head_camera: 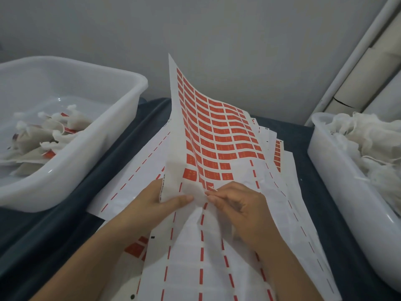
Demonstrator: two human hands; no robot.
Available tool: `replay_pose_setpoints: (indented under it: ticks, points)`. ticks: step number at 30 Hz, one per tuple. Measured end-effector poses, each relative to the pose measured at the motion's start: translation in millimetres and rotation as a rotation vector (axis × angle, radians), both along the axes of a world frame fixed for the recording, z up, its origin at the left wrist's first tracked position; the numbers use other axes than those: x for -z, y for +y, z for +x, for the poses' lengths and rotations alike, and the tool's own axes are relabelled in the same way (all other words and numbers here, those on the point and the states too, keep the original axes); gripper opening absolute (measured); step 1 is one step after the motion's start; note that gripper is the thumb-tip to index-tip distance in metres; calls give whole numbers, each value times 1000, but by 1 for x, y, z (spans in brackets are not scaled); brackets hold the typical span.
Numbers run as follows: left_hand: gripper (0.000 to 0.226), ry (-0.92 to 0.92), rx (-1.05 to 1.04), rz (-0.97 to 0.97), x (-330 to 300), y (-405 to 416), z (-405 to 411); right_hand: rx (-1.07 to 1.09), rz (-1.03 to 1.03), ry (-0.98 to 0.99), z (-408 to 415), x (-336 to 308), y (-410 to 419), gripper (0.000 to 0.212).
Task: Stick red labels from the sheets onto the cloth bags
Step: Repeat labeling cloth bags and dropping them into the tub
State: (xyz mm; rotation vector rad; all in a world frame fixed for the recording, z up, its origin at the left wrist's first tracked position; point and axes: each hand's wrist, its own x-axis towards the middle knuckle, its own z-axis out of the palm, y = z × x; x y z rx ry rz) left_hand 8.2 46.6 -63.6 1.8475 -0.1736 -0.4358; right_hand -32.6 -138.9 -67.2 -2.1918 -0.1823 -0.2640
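Cloth bags (pixel 50 135) already bearing red labels lie heaped in the white plastic tub (pixel 121 135) at the far left, which sits on the dark blue surface (pixel 65 220). Moving right, we see spent backing sheets (pixel 138 170) with only red dashes left, spread flat under our arms. Our left hand (pixel 158 203) grips the lower left edge of the label sheet (pixel 217 135), thumb on top and fingers curled behind the paper, so that the sheet stands up and curls away from us. Its upper rows are full of red labels (pixel 225 131); the lower part is stripped bare. Just beside that thumb, our right hand (pixel 236 207) has its fingers (pixel 211 195) narrowly pinched at the sheet by the lowest remaining label; we cannot tell whether one is lifted. At the far right, a second white tub (pixel 338 181) holds a pile of plain white cloth bags (pixel 368 144).
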Motion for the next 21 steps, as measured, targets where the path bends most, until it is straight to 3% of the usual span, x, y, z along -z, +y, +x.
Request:
replay_pose_setpoints:
  ticks: [8, 13, 16, 21]
  points:
    - [52, 30, -20, -48, 1, 3, 0, 52, -38, -77, 0, 1, -1, 17]
    - [54, 47, -25, -38, 2, 3, 0, 61, -55, -83, 0, 1, 0, 28]
    - [48, 54, -35, -30, 2, 4, 1, 79, -55, -43, -1, 1, 3, 12]
    - [27, 152, -129, -113, 3, 12, 6, 369, 263, 59, 1, -4, -1, 17]
